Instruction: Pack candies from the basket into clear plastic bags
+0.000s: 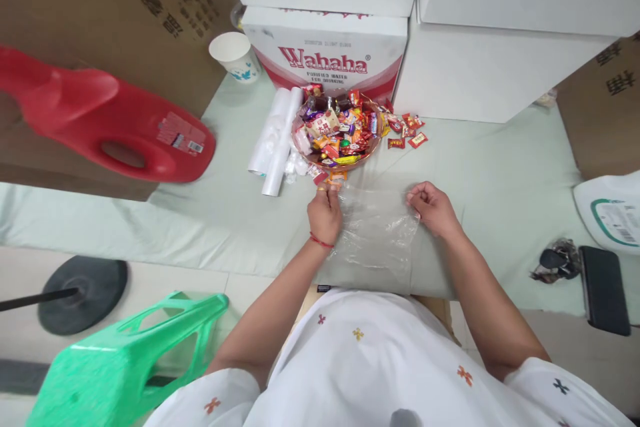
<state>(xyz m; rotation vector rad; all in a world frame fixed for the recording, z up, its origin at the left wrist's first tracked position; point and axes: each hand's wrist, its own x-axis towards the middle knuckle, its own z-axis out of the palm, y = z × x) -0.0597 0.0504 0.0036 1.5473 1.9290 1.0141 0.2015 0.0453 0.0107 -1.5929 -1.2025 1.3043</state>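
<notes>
A clear plastic bag (377, 233) is stretched flat between my two hands, over the front part of the table. My left hand (325, 215) pinches its left upper corner, close to a few wrapped candies at the basket's front. With thumb and fingers closed, my right hand (433, 207) grips the bag's right upper corner. Just beyond the bag stands a round basket (301, 140) heaped with wrapped candies (345, 130) in many colours. Several loose candies (407, 130) lie to the right of the basket.
Left of the basket lie white plastic rolls (280, 140). A paper cup (235, 57), a red jug (110, 120) and a Wahaha box (325, 53) stand behind. At right are a phone (605, 290) and a white bottle (610, 210). A green stool (125, 360) is below left.
</notes>
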